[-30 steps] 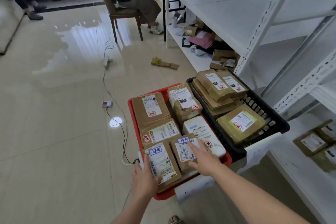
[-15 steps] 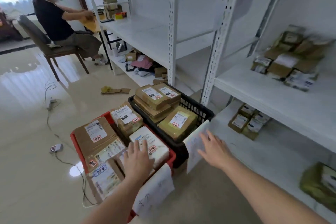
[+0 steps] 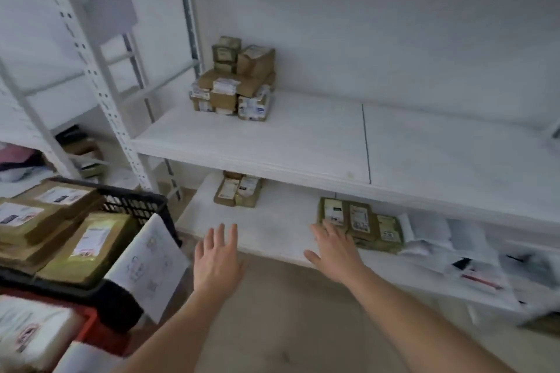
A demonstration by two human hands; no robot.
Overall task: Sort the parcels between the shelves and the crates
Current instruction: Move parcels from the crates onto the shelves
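Three olive labelled parcels (image 3: pixel 360 222) side-by-side

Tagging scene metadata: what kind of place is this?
Probably a small parcel sorting or storage room. White metal shelving holds stacks of labelled parcels, and a black crate beside it is filled with more. Both hands, left and right, are empty.

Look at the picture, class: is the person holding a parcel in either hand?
No: the left hand and right hand are both open and empty, fingers spread, reaching toward the lower shelf.
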